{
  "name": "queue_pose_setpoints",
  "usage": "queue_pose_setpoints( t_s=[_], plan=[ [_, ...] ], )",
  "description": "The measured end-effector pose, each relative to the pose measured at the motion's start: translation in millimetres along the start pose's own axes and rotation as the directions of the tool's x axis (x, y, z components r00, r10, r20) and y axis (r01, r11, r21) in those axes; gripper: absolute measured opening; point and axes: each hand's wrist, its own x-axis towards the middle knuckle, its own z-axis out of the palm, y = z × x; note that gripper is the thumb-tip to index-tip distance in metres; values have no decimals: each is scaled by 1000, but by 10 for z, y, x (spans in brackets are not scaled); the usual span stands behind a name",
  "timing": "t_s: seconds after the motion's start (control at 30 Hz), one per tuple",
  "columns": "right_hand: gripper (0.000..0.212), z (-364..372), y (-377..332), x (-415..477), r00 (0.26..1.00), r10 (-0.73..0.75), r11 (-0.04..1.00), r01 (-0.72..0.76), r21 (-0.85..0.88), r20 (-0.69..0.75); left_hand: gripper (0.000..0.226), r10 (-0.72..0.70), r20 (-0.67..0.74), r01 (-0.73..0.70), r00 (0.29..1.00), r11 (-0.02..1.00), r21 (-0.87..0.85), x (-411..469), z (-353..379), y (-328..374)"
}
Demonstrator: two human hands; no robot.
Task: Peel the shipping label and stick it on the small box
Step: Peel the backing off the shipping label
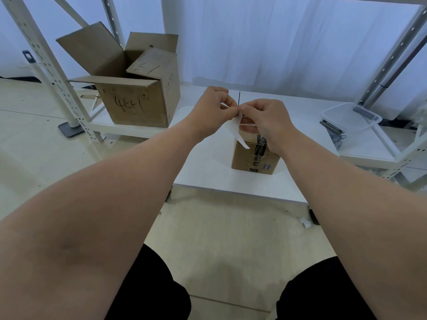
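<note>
A small brown cardboard box with dark printed tape stands on the low white table. Above it, both hands meet at a white shipping label. My left hand pinches the label's upper corner with thumb and forefinger. My right hand pinches the same corner from the other side, its fingers curled. The label hangs down and curls toward the box's top left edge. My right hand and the label hide most of the box's top.
A large open cardboard box with handwriting stands at the table's far left, by a white shelving post. A clear plastic tub sits on the low shelf at right. A paper scrap lies on the floor.
</note>
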Motion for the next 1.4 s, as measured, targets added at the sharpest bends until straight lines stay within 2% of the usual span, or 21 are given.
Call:
queue_pose_setpoints(
  t_s=[0.27, 0.53, 0.87, 1.03, 1.17, 1.3, 1.4],
  plan=[
    [17, 3, -2, 27, 1000, 4, 999, -3, 35, -27, 13, 19, -10, -19, 1000, 1000, -17, 9, -18, 7],
    [14, 18, 13, 41, 999, -30, 999, 31, 28, -13, 8, -8, -9, 7, 1000, 992, -125, 2, -34, -21],
    [15, 62, 12, 26, 995, -100, 988, 99, -123, 0, 7, -23, -67, 17, 997, 995, -99, 8, -14, -7],
    [11, 76, -3, 44, 989, -133, 980, 121, -160, -62, 14, -31, -72, 24, 997, 995, -98, -3, -4, 0],
    [12, 82, 11, 55, 979, -193, 942, 166, -291, -63, 18, -16, -61, 11, 998, 996, -84, -14, -6, -16],
    [14, 85, 16, 64, 978, -202, 929, 175, -326, -50, 15, -12, -66, 7, 998, 997, -79, -3, -17, -31],
    [13, 83, 12, 55, 963, -268, 868, 233, -439, -20, 13, -23, -53, 19, 998, 996, -84, -8, -16, -38]
  ],
)
